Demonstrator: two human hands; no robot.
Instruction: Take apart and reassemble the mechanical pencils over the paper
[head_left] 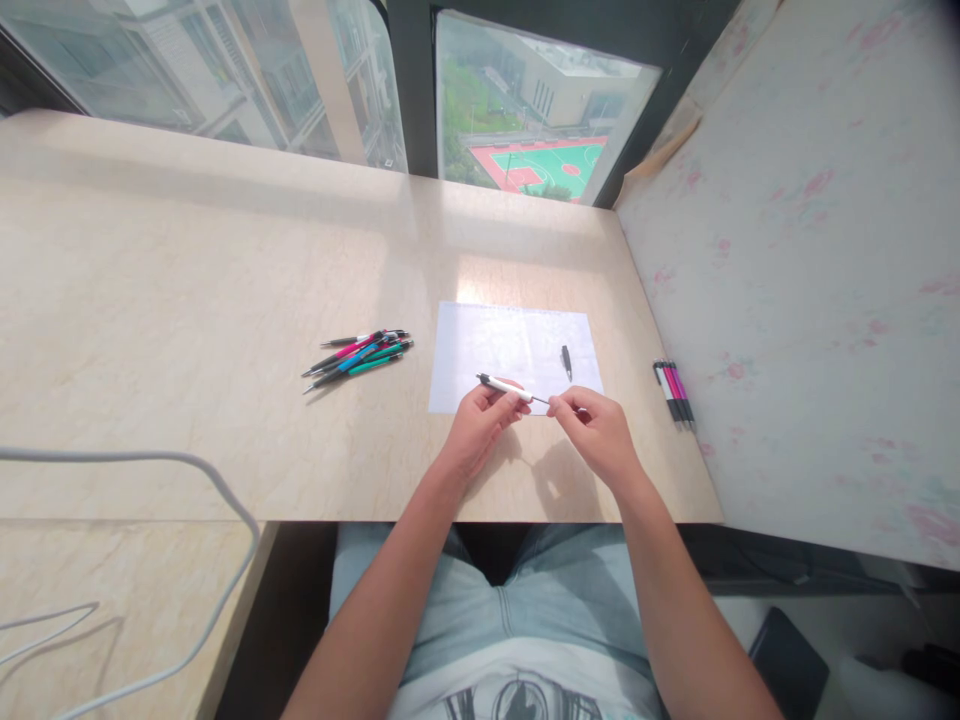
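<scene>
My left hand [487,420] is closed around a white pen barrel [504,386] with a black push button at its far left end. From the barrel's right end a thin dark ink refill [539,400] sticks out, and the fingertips of my right hand [592,425] pinch its outer end. Both hands are over the near edge of a white sheet of paper [480,340]. A black pen grip section [566,362] lies on the sheet, just beyond my right hand and apart from it.
Left of the paper lies a loose pile of several coloured pens [364,355]. Several pens [675,393] lie side by side by the flowered wall [795,300] on the right. A grey cable [217,480] loops across the lower left. Windows [547,110] stand behind the table [187,280].
</scene>
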